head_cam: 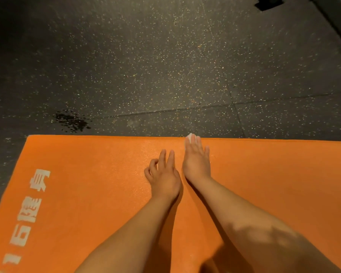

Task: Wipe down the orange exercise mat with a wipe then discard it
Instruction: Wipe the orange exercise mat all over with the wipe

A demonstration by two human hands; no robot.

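At far edge of the flat orange foam exercise mat [87,174]: small crumpled white wipe [189,137], only a bit of it showing past the fingertips. Right hand [196,160] lies flat on top of it, fingers straight and together, pressing it into the mat right at the border with the floor. Nothing gripped, just palm-down pressure.

Left hand [163,174] rests on the mat just beside the right, holds nothing. Fingers loose, thumb and index curled toward each other, the others extended. Looks like a brace only.

Mat lies unrolled on the dark speckled rubber floor [165,66]; its left end and far edge are in view, its right side runs out of frame. White printed characters [34,203] along the left end. Faint sheen on the surface around the hands, possibly damp from wiping; can't confirm.

Progress, as a judgement: mid-wipe. Stroke is at the far edge, middle stretch of the mat. How much is covered can't be read off the surface. Left end with the print shows no sheen, right side not visible. Discard step not done: wipe is on the mat, no bin in view.

Further out: dark wet patch [71,120] on the floor beyond the mat's left corner, and a black object [268,2] at the top edge, unidentifiable.
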